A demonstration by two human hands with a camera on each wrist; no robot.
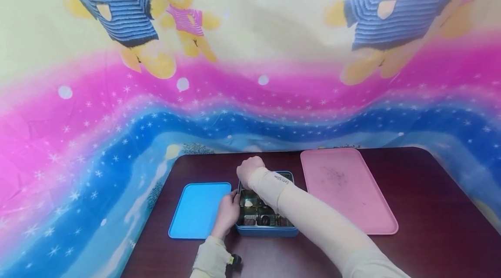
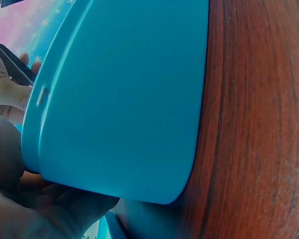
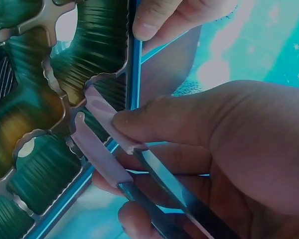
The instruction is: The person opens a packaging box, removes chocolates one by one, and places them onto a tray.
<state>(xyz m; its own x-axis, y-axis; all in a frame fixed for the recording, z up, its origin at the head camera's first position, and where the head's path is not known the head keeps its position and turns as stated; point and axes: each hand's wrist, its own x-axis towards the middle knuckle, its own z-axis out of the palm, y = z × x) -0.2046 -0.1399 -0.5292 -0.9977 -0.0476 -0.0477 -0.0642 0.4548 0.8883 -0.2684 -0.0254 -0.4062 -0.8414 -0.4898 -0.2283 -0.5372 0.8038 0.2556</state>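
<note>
In the head view a blue box (image 1: pixel 268 231) sits on the table, lined with a divided plastic tray (image 3: pixel 67 102) holding several chocolates (image 1: pixel 265 220). My left hand (image 1: pixel 228 215) grips the box by its left side, thumb at the rim and fingers along the outer wall (image 2: pixel 119 99). Over the far left corner, my right hand (image 1: pixel 250 171) holds small metal tongs (image 3: pixel 159 177) with pink tips. Those tips stand apart beside a tray divider at a corner compartment, with nothing seen between them.
A blue lid (image 1: pixel 199 210) lies left of the box, and a pink tray (image 1: pixel 348 191) lies at its right. The dark wooden table (image 1: pixel 430 208) is backed by a printed cloth (image 1: pixel 250 95) with bears.
</note>
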